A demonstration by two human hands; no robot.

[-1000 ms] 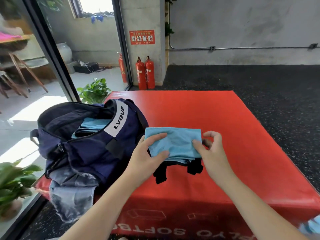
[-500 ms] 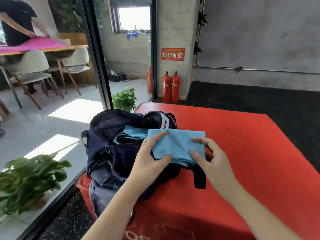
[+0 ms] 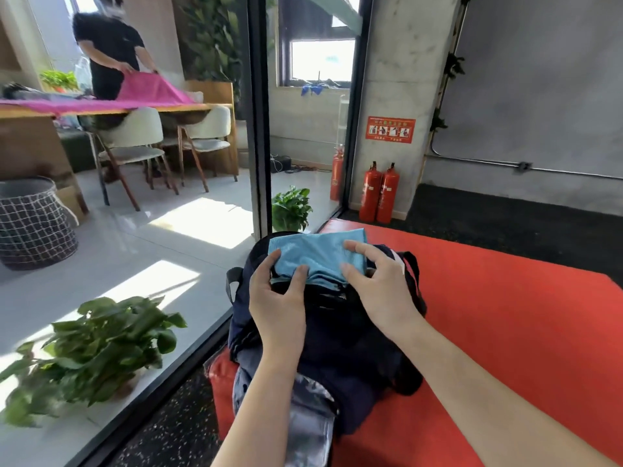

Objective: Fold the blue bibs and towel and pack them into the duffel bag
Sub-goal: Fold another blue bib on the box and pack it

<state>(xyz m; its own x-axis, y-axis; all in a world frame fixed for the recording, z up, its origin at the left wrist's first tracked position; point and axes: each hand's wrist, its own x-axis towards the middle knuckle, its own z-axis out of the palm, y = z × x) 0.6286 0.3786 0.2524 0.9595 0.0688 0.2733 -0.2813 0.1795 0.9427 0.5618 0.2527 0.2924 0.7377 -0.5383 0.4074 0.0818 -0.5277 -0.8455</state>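
Note:
A folded light-blue bib (image 3: 317, 254) with black trim is held right over the open mouth of the navy duffel bag (image 3: 344, 335), which sits on the left end of the red mat (image 3: 505, 332). My left hand (image 3: 278, 298) pinches the bib's near left edge, thumb on top and fingers under. Gripping the bib's right side is my right hand (image 3: 381, 281), its fingers spread over the top and the thumb at the near edge. The inside of the bag is mostly hidden by the bib and my hands.
A glass wall runs close along the mat's left side, with potted plants (image 3: 91, 355) behind it. Two red fire extinguishers (image 3: 379, 193) stand by the concrete pillar. Beyond the glass a person (image 3: 108, 55) handles a pink cloth at a table with chairs. A grey garment (image 3: 303, 419) hangs off the mat's near corner.
Both hands carried the folded blue bib leftward from the mat to above the duffel bag's opening. My view turned left with it.

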